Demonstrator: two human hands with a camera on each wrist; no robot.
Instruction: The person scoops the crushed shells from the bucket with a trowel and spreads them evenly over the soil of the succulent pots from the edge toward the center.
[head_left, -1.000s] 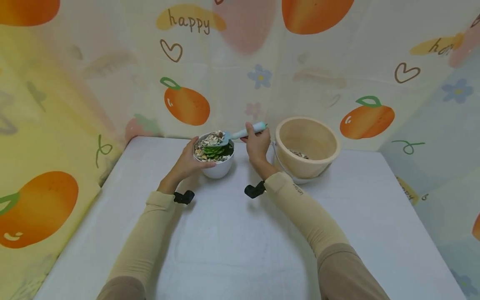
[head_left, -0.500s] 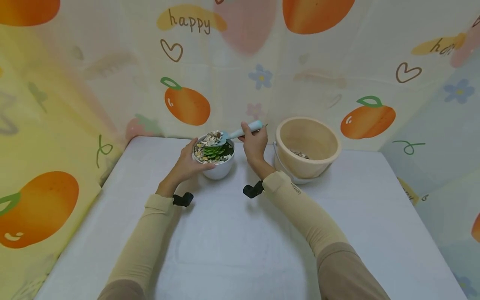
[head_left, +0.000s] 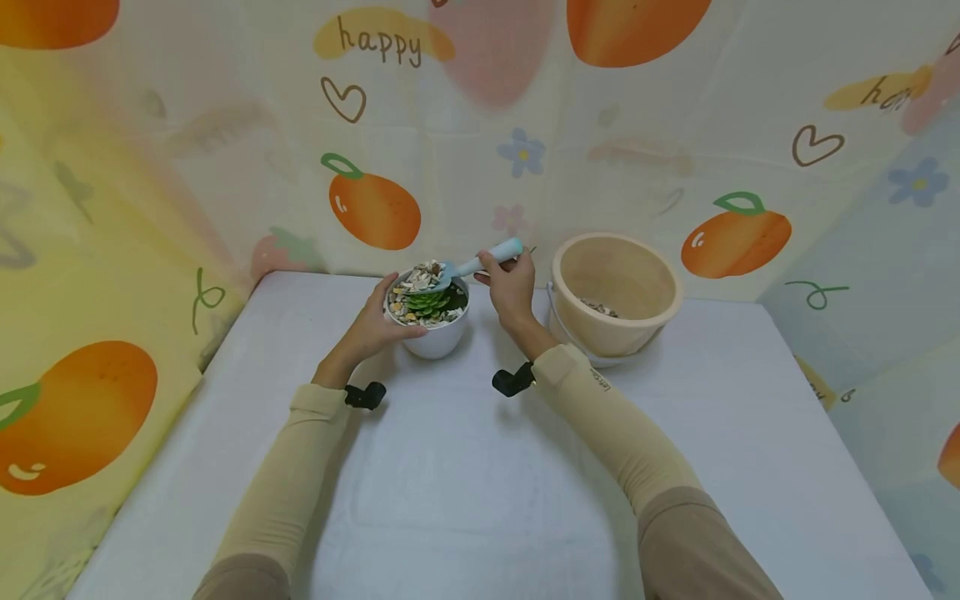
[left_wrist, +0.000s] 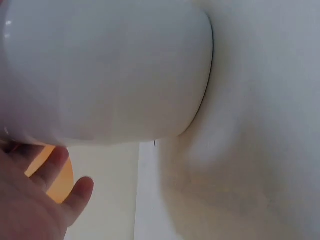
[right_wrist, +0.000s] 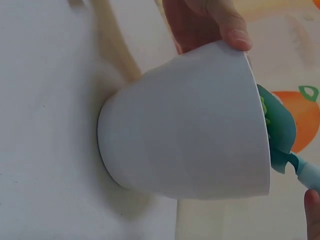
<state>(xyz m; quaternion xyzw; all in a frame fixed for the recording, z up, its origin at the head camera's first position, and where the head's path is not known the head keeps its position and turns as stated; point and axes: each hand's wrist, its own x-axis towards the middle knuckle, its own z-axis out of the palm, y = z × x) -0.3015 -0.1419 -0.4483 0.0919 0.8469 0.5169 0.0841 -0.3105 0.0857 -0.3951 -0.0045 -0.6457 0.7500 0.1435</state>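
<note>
A small white flowerpot (head_left: 437, 343) stands on the table, with a green succulent (head_left: 427, 306) and pale pebbles inside it. My left hand (head_left: 370, 325) holds the pot at its left side, thumb near the front rim. In the left wrist view some fingers (left_wrist: 80, 195) stick out beside the pot wall. With my right hand (head_left: 512, 290) I grip the light blue handle of a hand trowel (head_left: 477, 264). Its blade, heaped with pebbles (head_left: 425, 275), lies over the succulent at the pot's opening. The right wrist view shows the teal blade (right_wrist: 282, 125) just past the rim.
A larger beige bucket (head_left: 617, 271) with a white handle stands right of my right hand; some pebbles (head_left: 597, 308) lie at its bottom. The white table (head_left: 450, 467) meets a fruit-patterned cloth backdrop (head_left: 465, 158) right behind the pot and bucket.
The trowel and my right hand have shifted slightly left, with the pebbles still on the blade. My left hand stays on the pot.
</note>
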